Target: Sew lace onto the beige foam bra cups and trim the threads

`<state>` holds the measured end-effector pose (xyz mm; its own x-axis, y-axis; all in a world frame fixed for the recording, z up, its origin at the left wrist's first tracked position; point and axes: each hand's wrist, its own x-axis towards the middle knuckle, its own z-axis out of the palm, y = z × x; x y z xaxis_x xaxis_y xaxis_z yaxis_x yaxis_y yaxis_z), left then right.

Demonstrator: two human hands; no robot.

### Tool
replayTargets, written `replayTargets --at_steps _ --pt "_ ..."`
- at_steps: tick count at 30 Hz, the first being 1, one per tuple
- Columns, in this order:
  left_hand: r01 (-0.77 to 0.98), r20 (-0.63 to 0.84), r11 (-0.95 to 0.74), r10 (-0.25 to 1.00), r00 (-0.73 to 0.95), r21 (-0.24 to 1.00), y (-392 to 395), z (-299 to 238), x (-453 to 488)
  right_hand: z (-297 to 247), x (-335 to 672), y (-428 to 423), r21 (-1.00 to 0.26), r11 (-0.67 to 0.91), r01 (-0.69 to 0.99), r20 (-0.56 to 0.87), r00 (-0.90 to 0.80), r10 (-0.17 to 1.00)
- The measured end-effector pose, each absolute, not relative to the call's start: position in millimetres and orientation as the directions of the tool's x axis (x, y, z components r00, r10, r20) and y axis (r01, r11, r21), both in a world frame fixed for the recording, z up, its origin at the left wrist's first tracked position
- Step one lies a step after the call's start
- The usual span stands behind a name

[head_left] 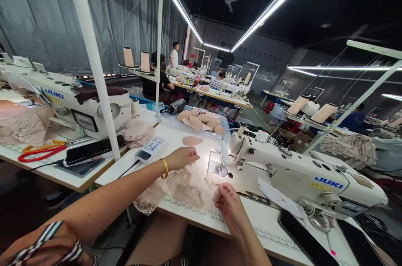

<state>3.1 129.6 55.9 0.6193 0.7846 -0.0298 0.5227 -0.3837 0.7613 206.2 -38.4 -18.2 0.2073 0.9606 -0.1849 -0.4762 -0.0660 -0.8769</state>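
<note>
My left hand (182,158), with a gold bangle on the wrist, rests flat with fingers curled on beige lace fabric (176,188) spread on the white table (201,211). My right hand (228,203) is pinched shut on the edge of the same lace fabric, in front of the needle (216,169) of a white JUKI sewing machine (298,178). A single beige bra cup (192,140) lies just beyond my left hand. A pile of several more cups (201,120) sits further back.
A second JUKI machine (72,104) stands at left, with red-handled scissors (40,151) and a black phone (94,151) beside it. A white pole (94,60) rises between the tables. Thread cones (136,58) stand behind. Other people work at far tables (157,81).
</note>
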Motion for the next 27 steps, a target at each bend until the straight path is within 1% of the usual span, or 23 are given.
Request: replayTargets --at_steps 3,6,8,11,13,16,19,21,23,25,27 --pt "0.649 0.062 -0.536 0.794 0.605 0.540 185 50 22 -31 216 -20 -0.883 -0.071 -0.465 -0.192 0.220 0.957" --pt "0.733 0.055 -0.583 0.794 0.606 0.349 222 39 35 -36 223 -16 -0.881 -0.075 -0.468 -0.189 0.202 0.961" --pt "0.756 0.027 -0.601 0.787 0.616 0.261 236 30 40 -37 226 -17 -0.878 -0.079 -0.473 -0.190 0.191 0.963" --pt "0.749 0.009 -0.633 0.765 0.644 0.196 244 21 43 -36 227 -17 -0.874 -0.087 -0.478 -0.196 0.182 0.964" --pt "0.736 0.021 -0.649 0.753 0.658 0.191 246 21 43 -36 227 -16 -0.873 -0.091 -0.479 -0.200 0.182 0.963" --pt "0.726 0.079 -0.648 0.756 0.650 0.230 243 36 41 -35 226 -16 -0.874 -0.083 -0.479 -0.197 0.193 0.961" --pt "0.717 0.156 -0.617 0.783 0.602 0.324 229 63 35 -33 225 -16 -0.878 -0.056 -0.475 -0.175 0.211 0.962" --pt "0.689 0.171 -0.599 0.791 0.587 0.407 210 79 29 -31 225 -16 -0.879 -0.033 -0.476 -0.158 0.226 0.961" --pt "0.636 0.138 -0.594 0.775 0.617 0.492 184 89 24 -29 224 -16 -0.880 -0.012 -0.474 -0.143 0.242 0.960" --pt "0.580 0.071 -0.585 0.736 0.673 0.567 154 89 21 -27 223 -15 -0.887 0.006 -0.463 -0.127 0.256 0.958" --pt "0.550 0.017 -0.573 0.702 0.712 0.607 128 83 21 -27 221 -16 -0.902 0.018 -0.432 -0.109 0.268 0.957"
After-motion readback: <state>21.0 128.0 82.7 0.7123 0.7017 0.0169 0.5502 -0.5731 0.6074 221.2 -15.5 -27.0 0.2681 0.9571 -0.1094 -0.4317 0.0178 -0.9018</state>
